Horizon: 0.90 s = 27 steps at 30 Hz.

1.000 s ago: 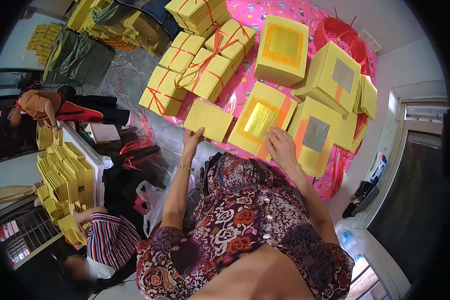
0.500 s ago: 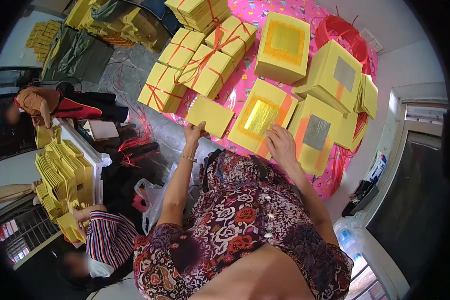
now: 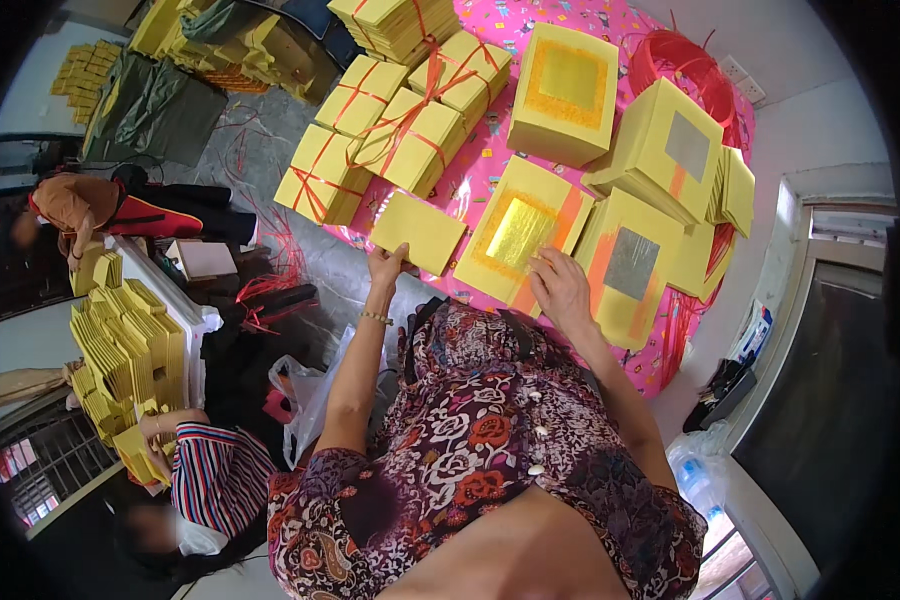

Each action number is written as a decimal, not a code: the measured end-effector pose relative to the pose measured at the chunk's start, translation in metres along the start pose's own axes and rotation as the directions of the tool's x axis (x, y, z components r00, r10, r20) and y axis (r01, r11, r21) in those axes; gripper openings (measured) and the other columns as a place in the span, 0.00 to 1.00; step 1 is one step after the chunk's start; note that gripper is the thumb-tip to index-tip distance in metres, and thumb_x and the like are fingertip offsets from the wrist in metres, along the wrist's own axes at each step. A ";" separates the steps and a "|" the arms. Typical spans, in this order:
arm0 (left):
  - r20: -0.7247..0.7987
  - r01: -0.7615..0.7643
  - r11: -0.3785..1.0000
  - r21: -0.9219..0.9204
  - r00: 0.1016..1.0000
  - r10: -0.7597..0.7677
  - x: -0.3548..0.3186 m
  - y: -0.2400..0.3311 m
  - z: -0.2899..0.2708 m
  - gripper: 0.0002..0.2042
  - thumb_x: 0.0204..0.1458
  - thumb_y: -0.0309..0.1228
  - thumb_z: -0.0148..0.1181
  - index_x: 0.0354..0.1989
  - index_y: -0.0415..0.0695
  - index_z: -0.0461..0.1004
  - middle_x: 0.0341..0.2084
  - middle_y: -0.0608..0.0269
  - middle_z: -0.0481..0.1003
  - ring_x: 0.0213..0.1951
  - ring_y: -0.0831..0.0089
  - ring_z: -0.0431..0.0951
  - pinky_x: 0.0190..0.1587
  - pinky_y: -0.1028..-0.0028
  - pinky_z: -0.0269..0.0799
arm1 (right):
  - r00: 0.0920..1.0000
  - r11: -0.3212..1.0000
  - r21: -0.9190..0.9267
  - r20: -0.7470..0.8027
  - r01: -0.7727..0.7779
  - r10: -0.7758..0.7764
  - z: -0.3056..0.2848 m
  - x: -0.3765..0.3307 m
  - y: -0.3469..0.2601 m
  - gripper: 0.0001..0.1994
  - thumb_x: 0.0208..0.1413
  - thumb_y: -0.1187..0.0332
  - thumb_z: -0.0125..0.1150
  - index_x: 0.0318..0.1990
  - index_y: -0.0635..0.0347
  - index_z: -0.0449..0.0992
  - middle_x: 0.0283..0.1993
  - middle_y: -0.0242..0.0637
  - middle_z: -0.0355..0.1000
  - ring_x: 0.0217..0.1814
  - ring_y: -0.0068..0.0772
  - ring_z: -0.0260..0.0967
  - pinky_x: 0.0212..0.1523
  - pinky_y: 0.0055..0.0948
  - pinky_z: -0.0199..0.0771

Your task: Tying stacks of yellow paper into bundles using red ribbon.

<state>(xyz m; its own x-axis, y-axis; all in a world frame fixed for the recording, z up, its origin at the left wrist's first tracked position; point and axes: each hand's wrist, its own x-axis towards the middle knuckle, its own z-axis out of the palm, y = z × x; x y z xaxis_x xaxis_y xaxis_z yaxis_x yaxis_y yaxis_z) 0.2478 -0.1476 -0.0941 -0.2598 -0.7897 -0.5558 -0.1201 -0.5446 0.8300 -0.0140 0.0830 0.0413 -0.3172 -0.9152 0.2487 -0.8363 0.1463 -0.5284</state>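
While the left hand (image 3: pixel 388 264) pinches a plain yellow pad (image 3: pixel 420 232), the right hand (image 3: pixel 560 288) touches gold-foiled paper (image 3: pixel 515 235).
Head view: both lie at the front of the pink surface (image 3: pixel 474 172); light fingertips and squared edges should serve best. The pad looks blank, the paper bears 1 shiny rectangle framed in orange. Whether the right hand grips, I cannot tell.

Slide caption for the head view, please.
Left hand holds plain yellow paper; right hand touches gold-patched yellow paper on pink cloth.
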 end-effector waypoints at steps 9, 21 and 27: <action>-0.260 -0.170 0.828 0.535 0.899 0.353 0.010 -0.018 0.014 0.25 0.43 0.26 0.71 0.49 0.33 0.66 0.34 0.52 0.79 0.35 0.63 0.81 0.38 0.68 0.76 | 1.000 1.000 0.005 -0.005 -0.027 0.027 -0.010 -0.004 -0.009 0.13 0.50 0.71 0.63 0.45 0.59 0.76 0.47 0.41 0.70 0.53 0.44 0.69 0.52 0.39 0.71; -0.165 -0.284 0.495 0.821 0.711 0.683 -0.040 0.035 0.031 0.41 0.40 0.36 0.73 0.59 0.26 0.56 0.53 0.31 0.58 0.57 0.42 0.58 0.60 0.54 0.56 | 0.978 0.999 -0.012 0.204 -0.037 0.038 -0.016 -0.024 -0.027 0.22 0.41 0.61 0.72 0.45 0.56 0.74 0.41 0.36 0.66 0.47 0.40 0.67 0.46 0.38 0.69; 0.571 -0.838 0.291 0.461 0.532 0.625 -0.084 0.089 0.074 0.19 0.45 0.32 0.68 0.46 0.41 0.74 0.39 0.54 0.71 0.44 0.56 0.69 0.50 0.62 0.65 | 0.981 0.997 -0.070 0.191 -0.019 0.033 -0.012 -0.022 -0.028 0.21 0.40 0.63 0.72 0.43 0.57 0.73 0.40 0.36 0.66 0.45 0.39 0.67 0.43 0.37 0.71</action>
<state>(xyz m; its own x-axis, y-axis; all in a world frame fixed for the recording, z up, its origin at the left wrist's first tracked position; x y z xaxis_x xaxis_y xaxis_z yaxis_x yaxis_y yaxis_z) 0.1884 -0.1094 0.0300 -0.7607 -0.5991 0.2499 -0.2593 0.6334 0.7291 0.0111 0.1041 0.0608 -0.2531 -0.9648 0.0719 -0.8592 0.1900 -0.4750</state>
